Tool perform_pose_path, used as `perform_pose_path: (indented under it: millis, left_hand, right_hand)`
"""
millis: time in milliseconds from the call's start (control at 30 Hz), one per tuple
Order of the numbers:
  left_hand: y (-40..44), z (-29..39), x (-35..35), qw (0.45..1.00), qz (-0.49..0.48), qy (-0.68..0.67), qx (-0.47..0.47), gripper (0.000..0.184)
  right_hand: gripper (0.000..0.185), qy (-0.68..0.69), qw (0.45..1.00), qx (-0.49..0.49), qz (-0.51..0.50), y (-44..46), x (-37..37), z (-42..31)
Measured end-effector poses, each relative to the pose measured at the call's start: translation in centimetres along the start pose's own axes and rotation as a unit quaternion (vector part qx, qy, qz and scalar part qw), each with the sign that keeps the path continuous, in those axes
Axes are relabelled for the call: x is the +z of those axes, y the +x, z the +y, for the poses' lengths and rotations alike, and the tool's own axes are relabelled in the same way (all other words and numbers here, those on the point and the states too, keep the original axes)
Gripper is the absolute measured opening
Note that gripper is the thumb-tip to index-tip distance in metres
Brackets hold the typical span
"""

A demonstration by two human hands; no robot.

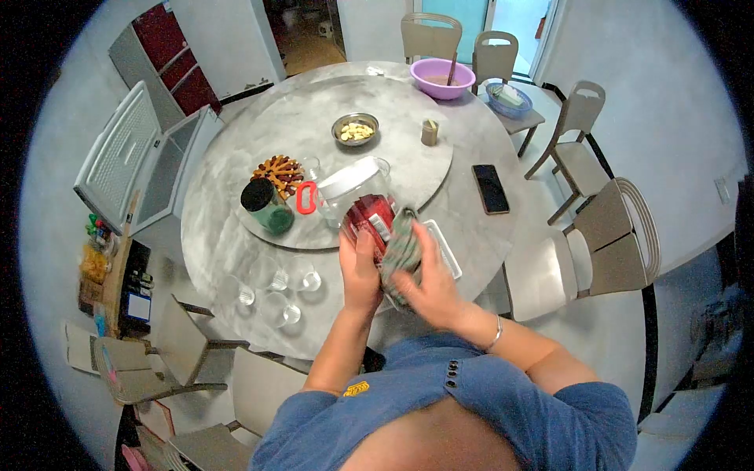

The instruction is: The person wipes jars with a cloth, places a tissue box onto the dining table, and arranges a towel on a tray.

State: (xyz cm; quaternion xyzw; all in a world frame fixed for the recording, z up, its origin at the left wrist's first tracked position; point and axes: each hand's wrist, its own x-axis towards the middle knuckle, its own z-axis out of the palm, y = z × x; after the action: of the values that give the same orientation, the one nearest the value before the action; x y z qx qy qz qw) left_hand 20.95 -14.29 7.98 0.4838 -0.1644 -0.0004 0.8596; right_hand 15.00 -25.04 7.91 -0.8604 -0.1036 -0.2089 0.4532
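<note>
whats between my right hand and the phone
In the head view, a white tray lies between the right hand and the phone, partly hidden by the hand; past it, the tabletop is bare up to the phone.

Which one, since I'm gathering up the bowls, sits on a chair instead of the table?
The blue bowl, on the chair seat, with something white in it. The purple bowl and the smaller metal bowl are both on the round table.

Blue short-sleeved top (314, 428); dark buttons (452, 374); yellow chest emblem (356, 388); silver bracelet (496, 333)
</note>
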Motion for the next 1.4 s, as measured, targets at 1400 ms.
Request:
perform_pose_path:
  millis: [1400]
  left_hand:
    - [-4.3, -3.8, -0.5, 0.838, -0.3, -0.368, -0.269, 0.082]
  right_hand:
    - [0.058, 0.149, 0.965, -0.025, -0.216, 4.4, -9.5, -3.4]
